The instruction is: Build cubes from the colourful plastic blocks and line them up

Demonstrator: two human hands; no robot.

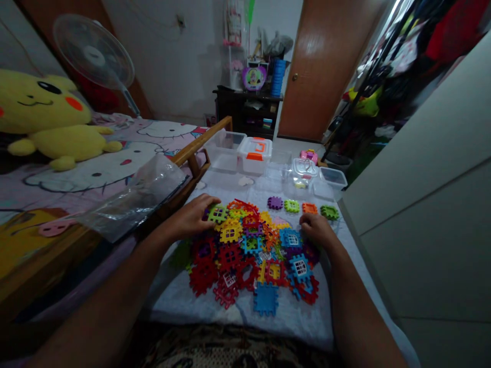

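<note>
A pile of colourful plastic building tiles with notched edges (230, 255) lies on a pale blue cloth in front of me. At the pile's upper left, my left hand (197, 214) has its fingers bent around the edge of a green window tile (217, 214). My right hand (317, 228) is curled at the pile's right side, near a blue window tile (290, 238); anything in its fingers is hidden. Beyond the pile is a row of single tiles: purple (274, 203), light green (291, 206), orange (309, 208) and dark green (329, 212).
Clear plastic boxes (226, 153) stand at the cloth's far end, one with an orange-latched lid (256, 153). A wooden bed rail (203, 140) and a clear plastic bag (134, 197) are at left. A white cabinet (429, 194) borders the right side.
</note>
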